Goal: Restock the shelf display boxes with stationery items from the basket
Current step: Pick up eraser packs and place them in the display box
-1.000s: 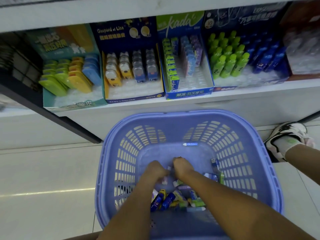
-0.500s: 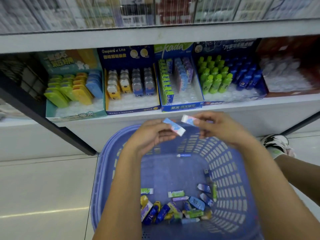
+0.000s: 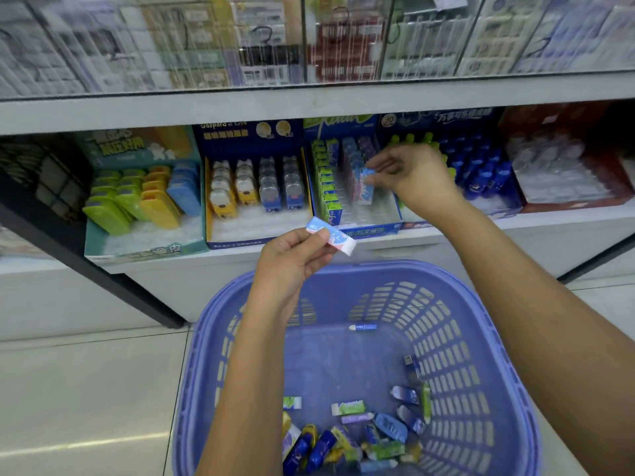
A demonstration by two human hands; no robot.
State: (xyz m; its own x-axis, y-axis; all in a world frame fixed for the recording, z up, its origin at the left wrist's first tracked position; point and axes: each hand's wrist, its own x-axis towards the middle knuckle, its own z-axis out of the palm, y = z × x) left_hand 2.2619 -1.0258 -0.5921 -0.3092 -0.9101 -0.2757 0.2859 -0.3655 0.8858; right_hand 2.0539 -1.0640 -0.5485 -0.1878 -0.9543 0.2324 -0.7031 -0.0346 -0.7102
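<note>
The left hand [image 3: 292,259] pinched a small eraser [image 3: 331,235], its sleeve blue and pink with a white end, above the basket [image 3: 395,267] rim at 12 o'clock. At 1 o'clock, the right hand [image 3: 415,176] pinched a blue-sleeved eraser [image 3: 368,174] inside the middle display box [image 3: 371,231].

Bright even light, floor glare, motion-blurred upper shelf, wide-angle edge bending.

The one camera sits on the person's head, looking forward and down, close over the basket [image 3: 395,269] and facing the shelf [image 3: 567,228].
</note>
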